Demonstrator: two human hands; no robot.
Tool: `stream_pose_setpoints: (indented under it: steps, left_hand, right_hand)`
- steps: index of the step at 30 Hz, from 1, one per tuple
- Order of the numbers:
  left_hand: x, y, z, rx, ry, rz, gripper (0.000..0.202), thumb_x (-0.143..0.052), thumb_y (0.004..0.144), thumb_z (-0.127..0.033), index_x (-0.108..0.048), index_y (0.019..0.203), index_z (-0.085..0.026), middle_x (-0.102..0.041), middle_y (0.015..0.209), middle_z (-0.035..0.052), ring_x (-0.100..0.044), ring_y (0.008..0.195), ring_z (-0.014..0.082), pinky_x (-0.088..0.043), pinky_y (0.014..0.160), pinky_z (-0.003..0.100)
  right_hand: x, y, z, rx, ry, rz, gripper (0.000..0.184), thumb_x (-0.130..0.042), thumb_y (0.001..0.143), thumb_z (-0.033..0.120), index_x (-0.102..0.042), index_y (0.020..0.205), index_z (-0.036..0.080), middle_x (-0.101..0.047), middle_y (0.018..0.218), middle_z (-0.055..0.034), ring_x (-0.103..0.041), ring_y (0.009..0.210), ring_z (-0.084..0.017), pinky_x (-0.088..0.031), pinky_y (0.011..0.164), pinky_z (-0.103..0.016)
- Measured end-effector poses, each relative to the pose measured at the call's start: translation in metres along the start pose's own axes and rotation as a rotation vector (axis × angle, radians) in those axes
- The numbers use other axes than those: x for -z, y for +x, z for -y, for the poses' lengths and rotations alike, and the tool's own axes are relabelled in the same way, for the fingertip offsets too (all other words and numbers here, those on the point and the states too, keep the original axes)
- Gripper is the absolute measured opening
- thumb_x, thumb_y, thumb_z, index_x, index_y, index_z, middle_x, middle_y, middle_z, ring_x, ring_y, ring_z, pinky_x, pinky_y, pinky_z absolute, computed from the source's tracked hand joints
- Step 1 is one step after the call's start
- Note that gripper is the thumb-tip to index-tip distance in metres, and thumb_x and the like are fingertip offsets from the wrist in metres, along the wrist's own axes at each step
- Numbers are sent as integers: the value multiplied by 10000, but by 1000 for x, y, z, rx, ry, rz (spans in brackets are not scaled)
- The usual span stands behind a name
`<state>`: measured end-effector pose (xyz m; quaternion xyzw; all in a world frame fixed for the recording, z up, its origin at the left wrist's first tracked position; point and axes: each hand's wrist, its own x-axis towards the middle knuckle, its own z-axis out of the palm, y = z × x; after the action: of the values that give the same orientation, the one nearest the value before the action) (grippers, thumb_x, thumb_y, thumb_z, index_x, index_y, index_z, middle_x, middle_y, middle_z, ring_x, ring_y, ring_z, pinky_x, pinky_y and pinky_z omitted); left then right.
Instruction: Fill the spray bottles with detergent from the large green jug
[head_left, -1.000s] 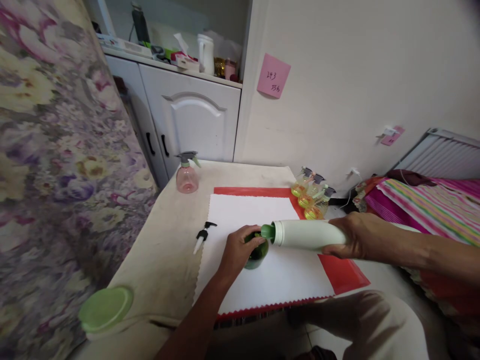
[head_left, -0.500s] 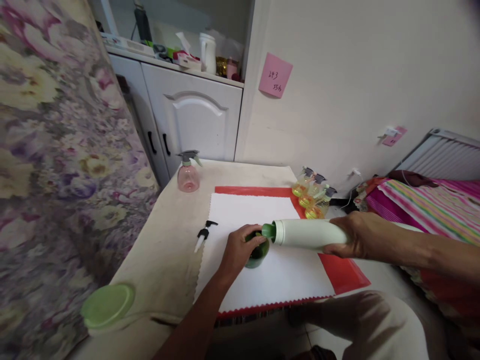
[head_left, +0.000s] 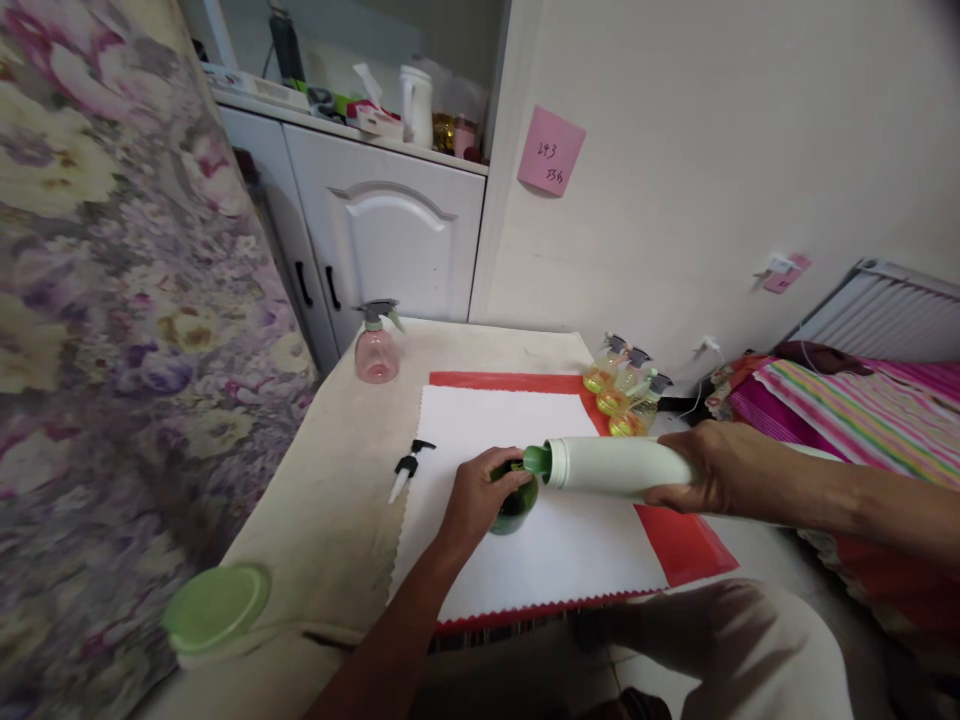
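Note:
My left hand [head_left: 477, 497] is wrapped round a small dark green bottle [head_left: 517, 505] that stands on the white sheet [head_left: 525, 520]. My right hand [head_left: 712, 468] grips a large white bottle [head_left: 616, 466] held on its side, its green neck [head_left: 536, 460] touching the small bottle's mouth. A loose black-and-white pump head [head_left: 405, 470] lies on the table just left of the sheet.
A pink spray bottle [head_left: 376, 345] stands at the table's back left. Three yellow spray bottles [head_left: 626, 392] cluster at the back right beside the wall. A green lid [head_left: 216, 608] sits at the near left corner. A red mat [head_left: 675, 545] lies under the sheet. White cabinet behind.

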<state>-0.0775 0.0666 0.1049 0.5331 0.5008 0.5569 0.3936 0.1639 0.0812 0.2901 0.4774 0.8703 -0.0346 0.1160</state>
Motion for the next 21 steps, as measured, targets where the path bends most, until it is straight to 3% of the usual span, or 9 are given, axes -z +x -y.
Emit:
stream_pose_setpoints:
  steps: [21]
  left_hand:
    - [0, 0, 1, 23, -19, 9, 204, -666, 723, -225, -727, 917, -234, -737, 1005, 25, -653, 967, 213, -477, 898, 324]
  right_hand:
    - [-5, 3, -8, -4, -16, 31, 395, -598, 781, 565, -679, 826, 182, -677, 664, -78, -592, 538, -186, -358, 501, -247]
